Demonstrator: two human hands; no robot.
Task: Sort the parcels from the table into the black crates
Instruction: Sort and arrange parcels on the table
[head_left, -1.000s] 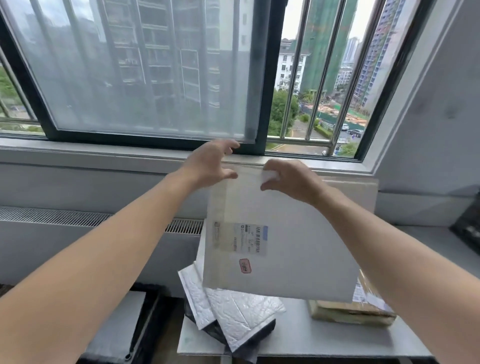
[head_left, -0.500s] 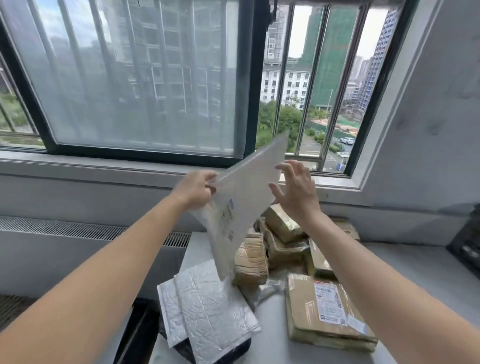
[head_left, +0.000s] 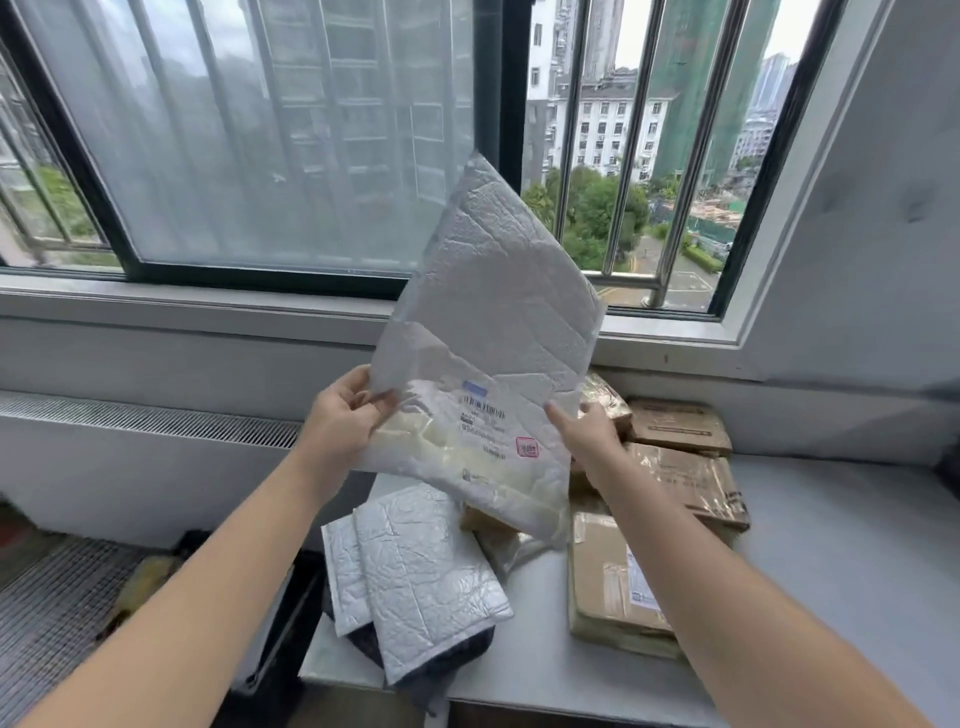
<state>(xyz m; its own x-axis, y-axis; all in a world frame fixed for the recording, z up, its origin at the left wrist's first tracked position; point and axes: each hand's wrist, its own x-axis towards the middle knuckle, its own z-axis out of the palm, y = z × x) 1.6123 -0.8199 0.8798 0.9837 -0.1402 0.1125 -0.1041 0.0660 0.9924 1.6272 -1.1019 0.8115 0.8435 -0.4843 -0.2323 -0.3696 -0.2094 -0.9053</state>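
Left hand (head_left: 340, 418) and right hand (head_left: 589, 434) grip a white mailer (head_left: 493, 332) above the grey table (head_left: 831, 551) beneath a barred window (head_left: 613, 156)

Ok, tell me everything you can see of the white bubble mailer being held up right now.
The white bubble mailer is a large, flat padded envelope with a creased, quilted plastic skin. It is held in the air above the table, tilted, one corner up against the window. A barcode label and a red stamp show on its lower half, the print unreadable. The left hand grips its left edge, the right hand pinches its right edge.
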